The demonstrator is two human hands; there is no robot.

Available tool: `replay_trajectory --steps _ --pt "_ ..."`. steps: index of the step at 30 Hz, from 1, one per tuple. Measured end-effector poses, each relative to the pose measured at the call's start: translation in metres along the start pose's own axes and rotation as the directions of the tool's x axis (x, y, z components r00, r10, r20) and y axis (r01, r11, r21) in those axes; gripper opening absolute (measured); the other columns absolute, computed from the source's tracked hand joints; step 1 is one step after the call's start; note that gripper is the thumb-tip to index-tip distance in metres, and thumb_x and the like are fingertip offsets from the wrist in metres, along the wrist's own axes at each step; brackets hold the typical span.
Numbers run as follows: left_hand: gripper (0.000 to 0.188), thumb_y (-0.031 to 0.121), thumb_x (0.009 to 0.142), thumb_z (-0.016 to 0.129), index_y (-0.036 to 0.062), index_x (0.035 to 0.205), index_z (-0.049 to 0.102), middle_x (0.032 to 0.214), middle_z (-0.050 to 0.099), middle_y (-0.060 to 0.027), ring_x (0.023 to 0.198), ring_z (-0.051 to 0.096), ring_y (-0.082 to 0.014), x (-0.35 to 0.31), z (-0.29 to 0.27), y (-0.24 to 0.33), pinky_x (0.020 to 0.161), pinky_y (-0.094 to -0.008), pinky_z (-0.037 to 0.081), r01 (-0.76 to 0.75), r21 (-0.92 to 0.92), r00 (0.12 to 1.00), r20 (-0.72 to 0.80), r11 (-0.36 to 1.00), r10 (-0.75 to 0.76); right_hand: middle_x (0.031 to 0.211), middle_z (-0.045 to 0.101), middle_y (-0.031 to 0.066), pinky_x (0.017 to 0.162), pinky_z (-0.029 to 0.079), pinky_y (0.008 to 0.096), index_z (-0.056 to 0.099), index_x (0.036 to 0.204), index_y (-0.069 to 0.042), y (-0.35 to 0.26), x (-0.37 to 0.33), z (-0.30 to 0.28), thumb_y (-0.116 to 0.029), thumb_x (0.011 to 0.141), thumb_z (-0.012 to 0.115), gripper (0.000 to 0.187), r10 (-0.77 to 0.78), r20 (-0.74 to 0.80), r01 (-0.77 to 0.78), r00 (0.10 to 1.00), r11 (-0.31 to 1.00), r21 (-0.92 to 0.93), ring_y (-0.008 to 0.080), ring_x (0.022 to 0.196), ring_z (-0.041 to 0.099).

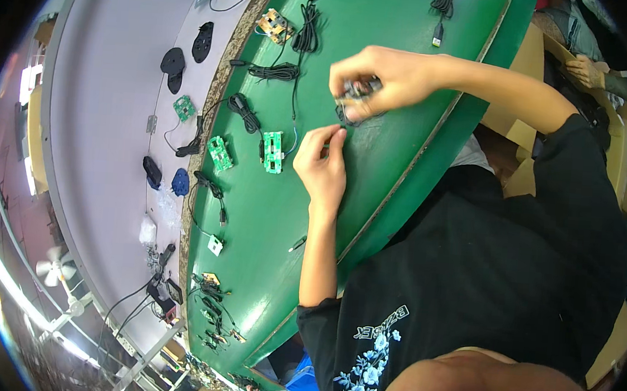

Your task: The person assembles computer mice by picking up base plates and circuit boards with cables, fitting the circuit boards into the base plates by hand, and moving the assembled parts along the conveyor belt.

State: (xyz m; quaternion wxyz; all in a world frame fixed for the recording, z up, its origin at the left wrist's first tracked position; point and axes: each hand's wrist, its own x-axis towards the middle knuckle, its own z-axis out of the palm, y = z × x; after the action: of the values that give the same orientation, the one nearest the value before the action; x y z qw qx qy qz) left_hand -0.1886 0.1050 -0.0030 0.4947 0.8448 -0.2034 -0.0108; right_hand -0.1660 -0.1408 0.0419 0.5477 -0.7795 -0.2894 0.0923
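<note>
My right hand (pixel 387 84) reaches in over the green table mat (pixel 395 172). Its fingers are curled round a small grey and dark part (pixel 359 90), blurred and half hidden by the fingers. Just below it, my left hand (pixel 321 160) holds thumb and forefinger pinched together. Something tiny and dark shows at those fingertips, too small to name. Left of my hands lie a green circuit board (pixel 273 152) with a cable attached, a second green board (pixel 220 154) and a coiled black cable (pixel 244 112).
Farther up lie a tan circuit board (pixel 274 26) and bundled black cables (pixel 307 28). A loose connector (pixel 297 244) lies near my left forearm. Beyond the mat, a pale shelf (pixel 109 108) holds dark plastic parts. Another person's hand (pixel 585 71) shows among cardboard boxes at upper right.
</note>
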Motion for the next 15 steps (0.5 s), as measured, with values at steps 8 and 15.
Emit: replay_trajectory --steps 8,15 --pt "0.011 -0.003 0.087 0.069 -0.0027 0.097 0.072 0.093 0.069 -0.0148 0.08 0.066 -0.0308 0.012 0.007 -0.004 0.072 -0.0374 0.054 -0.135 0.2 0.991 0.043 0.97 0.129 0.086 0.062 0.0063 0.068 0.047 0.0329 0.06 0.098 -0.003 0.072 0.016 0.026 -0.019 0.087 0.078 0.027 -0.084 -0.302 0.07 0.95 0.996 -0.055 0.0187 0.075 0.058" --pt "0.014 -0.001 0.085 0.068 0.0002 0.099 0.072 0.092 0.067 -0.0117 0.085 0.062 -0.0299 0.014 0.007 0.006 0.075 -0.0408 0.052 -0.265 0.386 0.964 0.098 0.884 0.247 0.085 0.063 0.0068 0.069 0.048 0.0323 0.062 0.098 -0.003 0.07 0.016 0.019 -0.02 0.087 0.078 0.026 -0.046 -0.288 0.034 0.956 0.998 -0.048 0.0183 0.074 0.059"
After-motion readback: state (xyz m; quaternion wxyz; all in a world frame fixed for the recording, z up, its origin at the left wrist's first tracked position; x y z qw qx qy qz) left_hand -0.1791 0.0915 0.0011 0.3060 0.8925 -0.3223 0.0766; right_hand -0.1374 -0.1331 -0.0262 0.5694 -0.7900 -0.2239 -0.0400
